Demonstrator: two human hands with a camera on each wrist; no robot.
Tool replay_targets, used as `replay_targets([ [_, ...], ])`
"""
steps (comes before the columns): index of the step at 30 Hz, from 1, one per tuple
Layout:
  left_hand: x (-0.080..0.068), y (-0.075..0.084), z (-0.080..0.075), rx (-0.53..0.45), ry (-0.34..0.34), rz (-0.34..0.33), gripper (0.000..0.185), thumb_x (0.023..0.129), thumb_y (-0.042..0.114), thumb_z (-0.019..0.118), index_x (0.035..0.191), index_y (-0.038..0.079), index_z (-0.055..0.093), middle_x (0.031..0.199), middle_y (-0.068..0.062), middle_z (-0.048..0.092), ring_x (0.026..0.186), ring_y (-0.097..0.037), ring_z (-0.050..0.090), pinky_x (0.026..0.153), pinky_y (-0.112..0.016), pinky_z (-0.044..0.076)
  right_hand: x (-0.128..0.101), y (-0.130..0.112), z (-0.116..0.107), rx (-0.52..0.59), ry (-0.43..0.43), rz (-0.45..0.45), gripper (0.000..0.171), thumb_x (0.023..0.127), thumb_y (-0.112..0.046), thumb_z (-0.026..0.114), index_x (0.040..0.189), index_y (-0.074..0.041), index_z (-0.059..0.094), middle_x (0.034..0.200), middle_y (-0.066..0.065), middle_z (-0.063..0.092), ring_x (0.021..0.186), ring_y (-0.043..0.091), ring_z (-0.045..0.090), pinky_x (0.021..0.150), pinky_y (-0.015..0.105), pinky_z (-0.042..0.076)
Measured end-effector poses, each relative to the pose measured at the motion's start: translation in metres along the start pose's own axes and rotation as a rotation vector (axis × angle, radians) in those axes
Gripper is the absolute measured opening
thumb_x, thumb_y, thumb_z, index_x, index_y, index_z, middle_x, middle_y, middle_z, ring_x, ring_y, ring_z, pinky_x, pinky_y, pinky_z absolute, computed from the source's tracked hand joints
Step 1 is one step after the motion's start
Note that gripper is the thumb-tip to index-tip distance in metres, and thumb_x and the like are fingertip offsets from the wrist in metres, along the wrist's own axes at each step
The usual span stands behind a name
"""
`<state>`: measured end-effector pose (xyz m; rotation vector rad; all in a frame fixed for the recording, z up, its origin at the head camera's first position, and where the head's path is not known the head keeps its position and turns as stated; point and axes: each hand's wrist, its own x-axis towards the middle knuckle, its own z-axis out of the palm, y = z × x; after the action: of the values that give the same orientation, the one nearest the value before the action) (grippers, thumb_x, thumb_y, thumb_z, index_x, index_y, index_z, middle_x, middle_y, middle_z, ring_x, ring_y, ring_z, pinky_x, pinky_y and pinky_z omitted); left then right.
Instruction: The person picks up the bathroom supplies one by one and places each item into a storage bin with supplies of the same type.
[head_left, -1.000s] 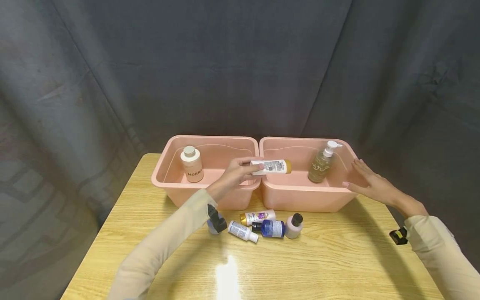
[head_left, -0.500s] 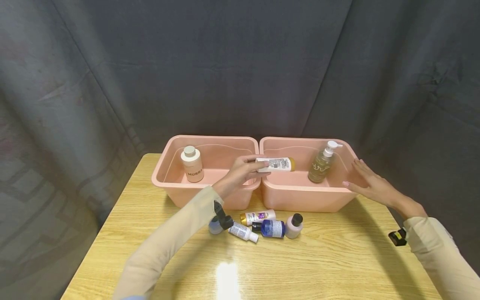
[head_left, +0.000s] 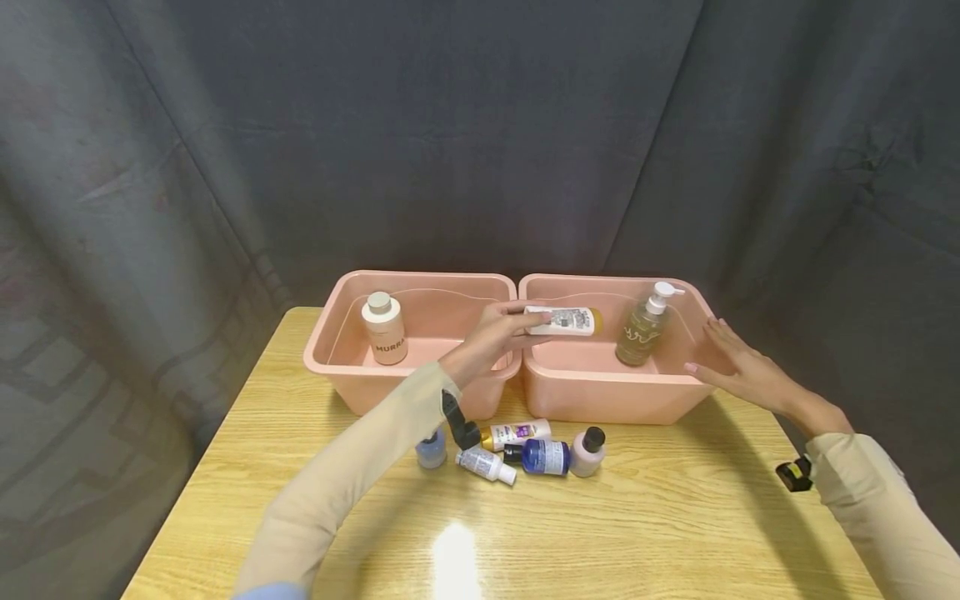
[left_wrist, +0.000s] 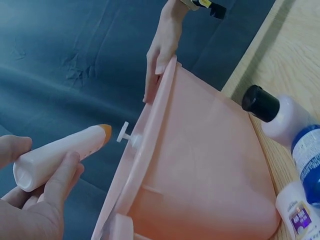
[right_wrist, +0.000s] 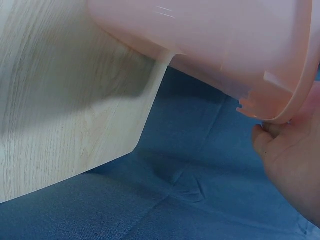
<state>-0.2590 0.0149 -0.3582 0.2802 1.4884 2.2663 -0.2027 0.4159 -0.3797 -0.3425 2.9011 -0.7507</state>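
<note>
My left hand (head_left: pixel 486 340) grips a white bottle (head_left: pixel 568 322) with a golden cap by its base end. The bottle lies sideways above the right pink bin (head_left: pixel 607 402), cap pointing right. In the left wrist view, thumb and fingers close around the same bottle (left_wrist: pixel 65 155). Inside the right bin a clear olive pump bottle (head_left: pixel 639 335) with a white pump leans toward the right. My right hand (head_left: pixel 750 379) rests at that bin's right rim, its fingers extended; in the right wrist view the hand (right_wrist: pixel 295 155) touches the rim.
The left pink bin (head_left: pixel 420 385) holds a white-capped bottle (head_left: pixel 386 333). In front of the bins lie a white-and-gold bottle (head_left: pixel 525 432), a dark blue bottle (head_left: pixel 547 457) and a small white bottle (head_left: pixel 483 463). A black-capped pale bottle (head_left: pixel 587 457) and a light blue bottle (head_left: pixel 431 452) stand nearby.
My left hand has carried the white bottle to the right and slightly farther back, over the right bin. My right hand stays at the rim.
</note>
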Motion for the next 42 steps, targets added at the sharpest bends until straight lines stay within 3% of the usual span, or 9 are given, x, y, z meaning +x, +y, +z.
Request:
replay_targets([
  [20,0.023,0.006,0.010,0.034,0.079,-0.054,0.033,0.093,0.000,0.065,0.124,-0.010,0.060,0.117,-0.020,0.061,0.105,-0.029,0.066,0.096,-0.040,0.051,0.001,0.001,0.001,-0.005,0.017,-0.025,0.090,0.098,-0.042,0.058,0.157,-0.003,0.002,0.163,0.017,-0.011,0.147,0.044,-0.009,0.100,0.081,0.009],
  [24,0.027,0.007,0.011,-0.004,0.081,-0.075,0.035,0.093,-0.002,0.064,0.126,-0.010,0.058,0.118,-0.021,0.060,0.109,-0.032,0.065,0.096,-0.041,0.051,0.000,0.000,0.001,-0.007,0.017,-0.024,0.090,0.098,-0.042,0.058,0.157,-0.003,0.003,0.163,0.017,-0.010,0.146,0.045,-0.008,0.099,0.081,0.009],
  [32,0.037,0.011,0.017,-0.062,0.086,-0.038,0.031,0.093,-0.005,0.063,0.122,-0.014,0.058,0.116,-0.018,0.060,0.106,-0.030,0.062,0.090,-0.037,0.055,0.001,0.001,0.001,-0.010,0.014,-0.020,0.090,0.099,-0.043,0.057,0.158,-0.004,0.002,0.163,0.015,-0.012,0.146,0.047,-0.008,0.099,0.082,0.009],
  [36,0.040,0.011,0.019,-0.069,0.074,-0.036,0.037,0.094,-0.003,0.063,0.129,-0.014,0.055,0.118,-0.018,0.060,0.107,-0.030,0.062,0.093,-0.039,0.053,0.001,0.002,0.001,-0.014,0.015,-0.022,0.090,0.099,-0.042,0.058,0.157,-0.003,0.003,0.163,0.017,-0.011,0.146,0.047,-0.007,0.099,0.081,0.010],
  [42,0.045,0.009,0.020,-0.067,0.111,-0.036,0.037,0.094,-0.001,0.064,0.128,-0.013,0.056,0.110,-0.017,0.063,0.107,-0.032,0.064,0.094,-0.041,0.052,0.001,0.002,0.002,-0.011,0.016,-0.018,0.090,0.098,-0.043,0.058,0.157,-0.004,0.002,0.163,0.017,-0.011,0.146,0.046,-0.008,0.099,0.081,0.010],
])
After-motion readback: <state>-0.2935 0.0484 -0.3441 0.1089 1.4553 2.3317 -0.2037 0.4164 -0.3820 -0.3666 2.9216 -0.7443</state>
